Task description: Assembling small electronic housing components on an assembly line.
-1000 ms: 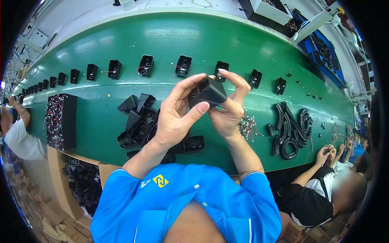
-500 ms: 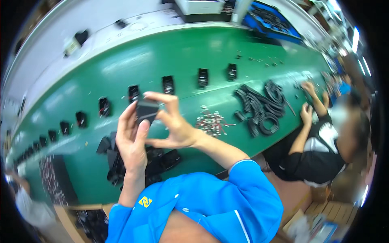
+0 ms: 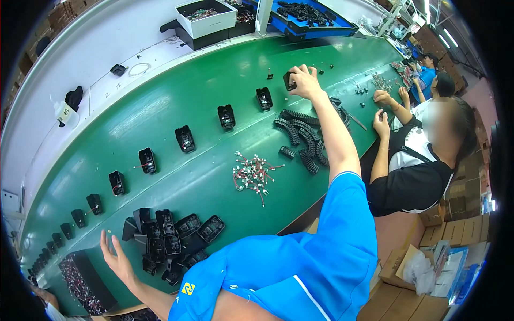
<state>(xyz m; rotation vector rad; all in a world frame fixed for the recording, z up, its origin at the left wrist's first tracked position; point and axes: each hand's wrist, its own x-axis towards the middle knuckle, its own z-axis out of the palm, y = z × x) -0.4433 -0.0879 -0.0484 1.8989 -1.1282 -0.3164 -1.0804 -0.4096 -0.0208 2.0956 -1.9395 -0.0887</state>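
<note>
With my right arm stretched far across the green table, my right hand (image 3: 305,83) grips a small black plastic housing (image 3: 288,82). It is at the right end of a spaced row of similar housings; the nearest in the row is a black housing (image 3: 264,99) to its left. My left hand (image 3: 116,262) is open, fingers apart and holding nothing. Beside it lies a heap of black housings (image 3: 171,238), some with their hollow side up. Whether the held housing touches the table cannot be told.
Red-wired white connectors (image 3: 254,174) lie mid-table, with black ribbed strips (image 3: 302,134) farther right. A black box of small parts (image 3: 85,281) stands at lower left. Co-workers sit at right, one in a black and white top (image 3: 412,171). A blue tray (image 3: 310,24) stands behind.
My hands have parted. The right hand has moved far right and forward with the black housing; the left has dropped down and left and opened.
</note>
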